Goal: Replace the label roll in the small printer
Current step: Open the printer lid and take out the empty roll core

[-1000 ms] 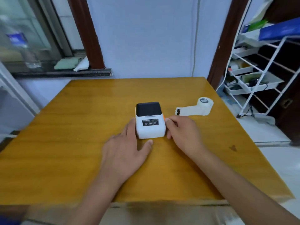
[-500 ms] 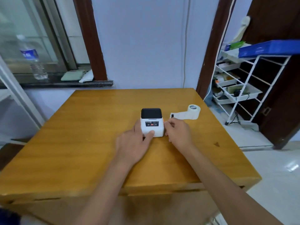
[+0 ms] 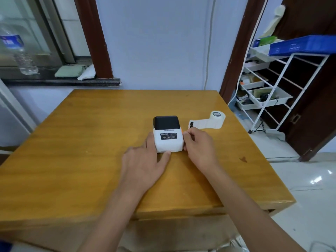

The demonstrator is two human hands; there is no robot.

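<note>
A small white printer (image 3: pixel 168 142) with a black lid stands mid-table, lid closed. My left hand (image 3: pixel 143 160) holds its near left corner, fingers along the left side and thumb on the bottom front edge. My right hand (image 3: pixel 198 146) has curled fingers against the printer's right side, by a small orange tab (image 3: pixel 181 132). A white label roll (image 3: pixel 217 117) lies on the table to the right behind my right hand. Its loose strip (image 3: pixel 200 124) is unrolled toward the printer.
The yellow wooden table (image 3: pixel 91 151) stands against a pale blue wall. A white wire rack (image 3: pixel 269 95) with trays and a blue bin stands on the right by a dark door. On the window ledge at left is a water bottle (image 3: pixel 20 51).
My left thumb has slid from the printer's front panel down to its bottom edge. My right hand has stayed at the right side. The printer and roll have not moved on the table.
</note>
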